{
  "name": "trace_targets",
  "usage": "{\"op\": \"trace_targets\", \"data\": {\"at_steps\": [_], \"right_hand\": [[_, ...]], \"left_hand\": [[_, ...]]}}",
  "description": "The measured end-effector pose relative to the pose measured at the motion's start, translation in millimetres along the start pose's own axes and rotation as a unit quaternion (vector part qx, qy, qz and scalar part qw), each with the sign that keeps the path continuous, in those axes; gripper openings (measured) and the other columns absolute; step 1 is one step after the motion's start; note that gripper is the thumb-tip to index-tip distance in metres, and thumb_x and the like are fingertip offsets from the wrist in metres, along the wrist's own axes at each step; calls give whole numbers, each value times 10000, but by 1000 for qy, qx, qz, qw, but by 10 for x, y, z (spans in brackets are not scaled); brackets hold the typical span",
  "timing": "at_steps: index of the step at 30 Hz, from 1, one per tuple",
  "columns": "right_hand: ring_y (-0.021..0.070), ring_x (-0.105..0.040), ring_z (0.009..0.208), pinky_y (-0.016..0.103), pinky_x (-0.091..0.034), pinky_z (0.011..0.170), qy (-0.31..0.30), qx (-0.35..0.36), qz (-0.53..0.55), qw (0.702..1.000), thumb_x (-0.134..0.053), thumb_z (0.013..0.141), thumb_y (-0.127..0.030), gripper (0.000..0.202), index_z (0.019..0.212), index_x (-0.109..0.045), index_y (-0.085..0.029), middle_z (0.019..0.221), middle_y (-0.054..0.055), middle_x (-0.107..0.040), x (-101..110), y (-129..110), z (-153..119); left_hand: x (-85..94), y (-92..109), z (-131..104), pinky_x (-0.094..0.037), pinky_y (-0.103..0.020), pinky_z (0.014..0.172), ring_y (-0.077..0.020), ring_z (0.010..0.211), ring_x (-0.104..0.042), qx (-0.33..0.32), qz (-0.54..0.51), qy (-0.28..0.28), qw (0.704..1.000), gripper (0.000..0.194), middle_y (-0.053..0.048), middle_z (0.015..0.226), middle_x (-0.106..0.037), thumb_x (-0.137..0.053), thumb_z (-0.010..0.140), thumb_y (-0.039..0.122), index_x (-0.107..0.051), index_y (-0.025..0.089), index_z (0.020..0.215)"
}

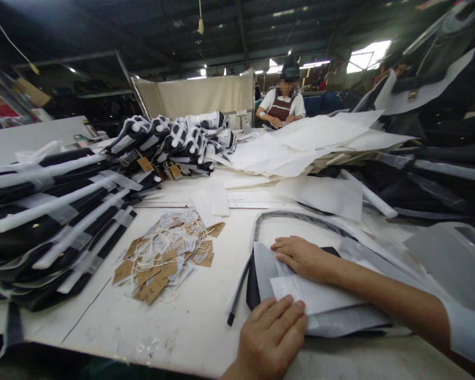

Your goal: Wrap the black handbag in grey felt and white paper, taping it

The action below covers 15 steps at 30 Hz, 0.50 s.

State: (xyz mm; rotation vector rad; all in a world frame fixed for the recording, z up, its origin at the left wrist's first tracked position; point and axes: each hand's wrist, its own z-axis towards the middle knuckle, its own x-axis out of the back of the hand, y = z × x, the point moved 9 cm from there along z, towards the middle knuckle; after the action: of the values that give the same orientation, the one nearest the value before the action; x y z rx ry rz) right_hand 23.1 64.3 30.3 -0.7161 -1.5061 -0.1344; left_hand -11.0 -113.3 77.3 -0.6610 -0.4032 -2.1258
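My left hand (269,333) rests flat near the table's front edge, its fingers on the corner of a white paper sheet (320,296). My right hand (304,257) lies palm down a little further back, pressing the same sheet onto a flat black bag (253,287) wrapped in grey-white tissue. The bag's thin black strap (301,217) loops away behind my right hand. Neither hand grips anything; both press down with fingers together.
A heap of brown and white hang tags with strings (168,258) lies left of my hands. Stacked black bags with white wrapped handles (51,221) fill the left side. White sheets (301,145) pile at the back, where another person (284,103) works. Dark bags (439,174) crowd the right.
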Motion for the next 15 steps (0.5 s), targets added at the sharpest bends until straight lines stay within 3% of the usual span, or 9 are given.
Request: {"op": "trace_targets", "data": {"at_steps": [3, 5, 7, 9, 11, 13, 15], "right_hand": [[309, -551, 1302, 546, -430, 1102, 70, -1, 2, 998, -440, 1021, -292, 369, 1275, -668, -152, 1397, 142, -607, 169, 10, -218], [276, -556, 1300, 503, -440, 1118, 186, 15, -9, 982, -468, 1020, -290, 387, 1360, -594, -155, 1397, 136, -607, 375, -75, -615], [207, -569, 1287, 379, -464, 1116, 276, 61, -25, 959, -508, 1009, -234, 355, 1351, -587, -180, 1351, 101, -645, 455, -267, -1142], [173, -572, 1285, 310, -461, 1121, 275, 139, -41, 950, -556, 989, -191, 337, 1321, -605, -179, 1302, 79, -680, 291, -537, -1607], [197, -553, 1314, 352, -425, 1161, 225, 204, -70, 950, -611, 976, -243, 375, 1340, -600, -153, 1306, 87, -681, -33, -776, -1937], [239, -492, 1372, 431, -365, 1191, 180, 221, -107, 953, -625, 976, -309, 470, 1400, -553, -120, 1378, 110, -627, -388, -901, -2105], [236, -408, 1426, 443, -322, 1200, 163, 202, -130, 957, -552, 1011, -234, 466, 1459, -488, -121, 1454, 109, -554, -665, -926, -2132]], "left_hand": [[-14, -8, -7, -557, -248, 950, -128, 1061, -719, 5, -3, -5, 1000, 300, 45, 1150, -756, -434, 1043, 172, -732, 192, 1022], [-26, -12, -27, -558, -257, 955, -131, 1080, -712, 15, -8, -7, 1000, 267, 39, 1162, -753, -461, 1034, 170, -728, 192, 1040], [-36, -16, -52, -559, -271, 958, -137, 1105, -702, 27, -21, -13, 999, 259, 26, 1170, -752, -465, 1033, 169, -722, 188, 1057], [-49, -21, -77, -563, -294, 956, -147, 1131, -689, 38, -40, -25, 998, 277, 6, 1186, -748, -439, 1039, 168, -712, 179, 1088], [-69, -24, -103, -565, -329, 960, -163, 1162, -674, 44, -60, -43, 996, 292, -19, 1213, -738, -418, 1041, 162, -695, 167, 1131], [-92, -30, -129, -563, -358, 969, -178, 1192, -659, 49, -71, -57, 995, 273, -33, 1238, -727, -442, 1029, 149, -680, 162, 1162], [-115, -35, -151, -558, -371, 979, -186, 1212, -647, 52, -77, -66, 993, 252, -38, 1255, -719, -483, 1011, 131, -672, 163, 1174]]}}
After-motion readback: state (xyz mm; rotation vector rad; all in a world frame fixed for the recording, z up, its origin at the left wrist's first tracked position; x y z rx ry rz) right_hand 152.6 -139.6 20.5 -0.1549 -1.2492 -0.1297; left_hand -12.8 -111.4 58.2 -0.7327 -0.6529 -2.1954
